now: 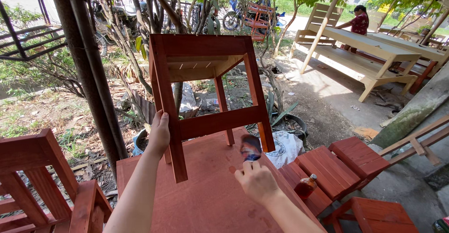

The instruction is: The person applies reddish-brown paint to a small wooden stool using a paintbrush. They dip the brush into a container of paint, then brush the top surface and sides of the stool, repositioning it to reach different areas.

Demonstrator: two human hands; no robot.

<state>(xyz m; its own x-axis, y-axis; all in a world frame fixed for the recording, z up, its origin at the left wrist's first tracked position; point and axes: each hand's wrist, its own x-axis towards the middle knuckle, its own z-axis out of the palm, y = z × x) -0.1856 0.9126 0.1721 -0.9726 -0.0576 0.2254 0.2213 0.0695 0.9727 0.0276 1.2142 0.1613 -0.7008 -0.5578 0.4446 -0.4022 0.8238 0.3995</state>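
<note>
A red-stained table [206,200] carries a stool [206,92] tipped on its side near the far edge. Its frame and legs are already red; the seat's underside is bare wood. The left hand [159,134] wraps a leg, fingers closed. The right hand [257,181] grips a wet brush [251,148] near the lower rail.

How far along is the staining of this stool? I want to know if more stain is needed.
Legs and rails of the tilted stool already look red-brown. In hand: the left hand grips a leg, the right hand holds a stained brush near the lower rail. Left: the seat underside still shows bare pale wood. A bottle of brown liquid stands nearby.
</note>
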